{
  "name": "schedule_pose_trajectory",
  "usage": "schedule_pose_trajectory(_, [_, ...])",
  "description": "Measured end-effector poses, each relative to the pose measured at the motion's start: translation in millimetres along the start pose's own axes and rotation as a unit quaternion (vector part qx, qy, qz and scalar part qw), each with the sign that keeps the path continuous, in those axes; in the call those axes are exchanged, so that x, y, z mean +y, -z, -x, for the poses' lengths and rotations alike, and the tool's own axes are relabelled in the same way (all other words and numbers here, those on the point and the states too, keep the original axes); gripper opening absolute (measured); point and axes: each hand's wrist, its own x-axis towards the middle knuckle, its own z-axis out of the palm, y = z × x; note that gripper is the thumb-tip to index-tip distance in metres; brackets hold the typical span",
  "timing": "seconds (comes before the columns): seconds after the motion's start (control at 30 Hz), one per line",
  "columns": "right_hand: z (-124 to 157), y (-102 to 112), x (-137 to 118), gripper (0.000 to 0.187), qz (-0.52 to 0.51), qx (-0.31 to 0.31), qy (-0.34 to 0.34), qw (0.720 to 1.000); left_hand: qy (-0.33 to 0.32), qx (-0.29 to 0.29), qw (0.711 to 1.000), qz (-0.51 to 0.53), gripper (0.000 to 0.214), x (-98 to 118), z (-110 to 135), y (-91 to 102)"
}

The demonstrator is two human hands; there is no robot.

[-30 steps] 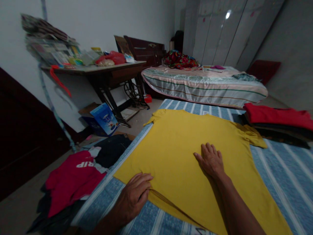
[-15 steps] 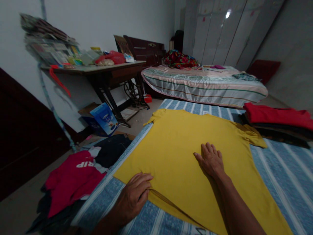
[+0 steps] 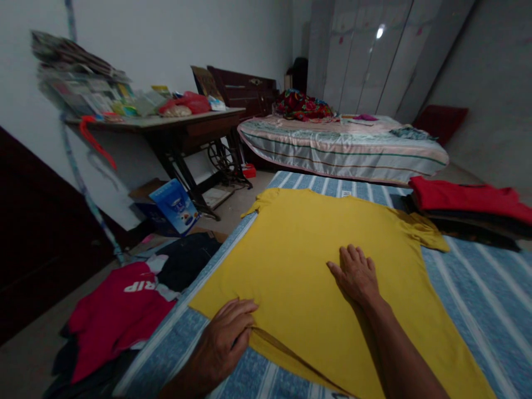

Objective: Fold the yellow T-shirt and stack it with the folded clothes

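A yellow T-shirt lies spread out, its neck at the far end and its bottom hem towards me. At the hem, left of the middle, my left hand has the edge of the cloth between its thumb and fingers. The hem gapes a little to the right of that grip, so the lower layer shows. On the upper middle of the shirt my right hand rests flat, palm down, with the fingers stretched out and the thumb apart.
Under the shirt is a blue-and-white striped sheet. Folded clothes with a red garment on top are stacked at the right. A pink shirt lies among clothes low at the left, near a sewing-machine table. Another bed stands beyond.
The view has shifted slightly. Both hands keep their places on the T-shirt, and the cloth looks almost the same.
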Motion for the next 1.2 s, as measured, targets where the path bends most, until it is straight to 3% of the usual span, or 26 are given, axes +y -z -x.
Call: schedule_pose_trajectory(1.2, [-2, -1, -5, 0.063, -0.007, 0.003, -0.006, 1.000, -0.049, 0.045, 0.996, -0.056, 0.015, -14, 6, -5.3])
